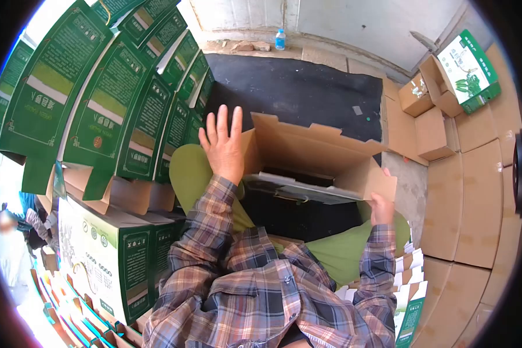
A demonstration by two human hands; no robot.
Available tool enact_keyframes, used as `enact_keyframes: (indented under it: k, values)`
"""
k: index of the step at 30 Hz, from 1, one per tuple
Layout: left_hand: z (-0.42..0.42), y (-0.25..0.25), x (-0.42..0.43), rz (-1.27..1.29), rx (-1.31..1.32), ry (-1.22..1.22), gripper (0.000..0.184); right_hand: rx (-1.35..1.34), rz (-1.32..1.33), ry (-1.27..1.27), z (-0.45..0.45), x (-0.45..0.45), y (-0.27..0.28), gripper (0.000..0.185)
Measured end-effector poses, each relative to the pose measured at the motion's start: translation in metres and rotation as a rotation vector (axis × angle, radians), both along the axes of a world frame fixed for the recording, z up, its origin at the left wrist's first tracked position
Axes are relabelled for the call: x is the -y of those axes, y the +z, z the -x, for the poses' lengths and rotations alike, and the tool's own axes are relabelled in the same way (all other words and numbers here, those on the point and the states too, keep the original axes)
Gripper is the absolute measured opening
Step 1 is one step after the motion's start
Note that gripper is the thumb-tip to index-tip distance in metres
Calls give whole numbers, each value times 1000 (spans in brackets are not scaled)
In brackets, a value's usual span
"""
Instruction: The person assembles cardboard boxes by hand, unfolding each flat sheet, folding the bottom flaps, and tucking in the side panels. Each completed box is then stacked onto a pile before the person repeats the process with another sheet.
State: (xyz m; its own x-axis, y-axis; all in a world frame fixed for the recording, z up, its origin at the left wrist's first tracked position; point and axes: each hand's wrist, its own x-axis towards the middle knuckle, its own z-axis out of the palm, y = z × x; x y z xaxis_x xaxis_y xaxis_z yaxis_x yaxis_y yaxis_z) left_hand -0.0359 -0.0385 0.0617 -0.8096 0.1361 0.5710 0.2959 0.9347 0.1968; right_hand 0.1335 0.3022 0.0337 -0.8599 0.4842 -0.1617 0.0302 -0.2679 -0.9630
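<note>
An opened-out cardboard box (325, 142) stands between my knees, its brown inside facing up and its flaps spread. Through its open middle I see dark ground. My right hand (381, 203) grips the box's right end panel, fingers behind and thumb on the near side. At the box's left end, my left hand (223, 148) is raised with its fingers stretched and spread; whether the palm touches the left panel I cannot tell. A short cord or handle shows on the near panel, which is printed on its outer side.
Green printed cartons (107, 104) are stacked high on my left, with a white-and-green box (93, 255) below them. Brown cartons (464, 203) line the right, topped by a printed box (467, 69). A black mat (296, 87) covers the floor ahead; a blue-capped bottle (280, 39) stands beyond it.
</note>
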Motion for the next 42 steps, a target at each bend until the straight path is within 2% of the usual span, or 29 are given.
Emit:
enact_keyframes:
  k: [1,5,7,9,10,12,13,15,19,21,22,23,25,27,29,30,31,33,34,35,37,39,40,42]
  values:
    - [6,3,-6,152,-21,-31,67,10,18,6,3,0,1,76]
    - [17,-5,-17,143,-19,-412,55,-76,38,16,0,-8,-16,82]
    - [20,-10,-18,-48,-21,-604,34,-72,88,-8,-3,-13,-18,81]
    - [23,-21,-5,-80,37,-718,21,-35,127,-24,-6,-16,-20,78]
    - [21,-23,-1,-85,40,-730,21,2,138,-54,-7,-15,-19,74]
    - [17,-29,6,-177,384,-752,13,-7,131,-66,-10,-19,-23,72]
    - [17,-34,9,-177,387,-760,13,-22,126,-65,-10,-19,-24,70]
    - [19,-47,13,102,340,-723,14,-7,108,-77,-12,-18,-23,68]
    - [15,-31,13,165,357,-721,17,38,-35,-41,-11,-15,-26,59]
    - [14,-28,11,176,378,-708,17,-107,-312,227,-3,1,-4,66]
    - [13,-28,11,188,399,-701,18,-151,-333,358,1,2,-1,73]
    - [11,-29,11,190,408,-697,18,-146,-326,363,2,-2,-5,73]
    - [12,-28,10,214,408,-702,20,129,-662,468,5,-12,-14,67]
    - [7,-25,8,267,398,-657,21,166,-665,462,6,-8,-21,66]
    - [-2,-1,6,69,-92,-569,26,154,-680,465,7,-7,-23,67]
    - [-10,4,10,-8,-199,-476,35,165,-685,467,6,-6,-22,67]
    - [-20,2,13,-6,-196,-469,35,164,-683,475,6,-5,-20,67]
    - [-34,-2,16,-715,-115,-215,46,182,-732,463,7,-3,-18,67]
    - [-34,-23,20,-1031,-14,-296,55,182,-729,468,6,-3,-19,67]
    - [-36,-30,21,-1030,-14,-291,55,174,-715,463,6,-3,-20,67]
    - [-39,-40,22,-874,307,-602,67,167,-704,459,7,-2,-20,66]
    - [-36,-45,17,-565,488,-686,76,153,-733,446,6,-1,-19,64]
    - [-33,-48,8,-449,404,-689,69,160,-734,444,5,-2,-19,64]
    - [-30,-50,-1,-360,437,-625,64,128,-739,392,8,-3,-23,57]
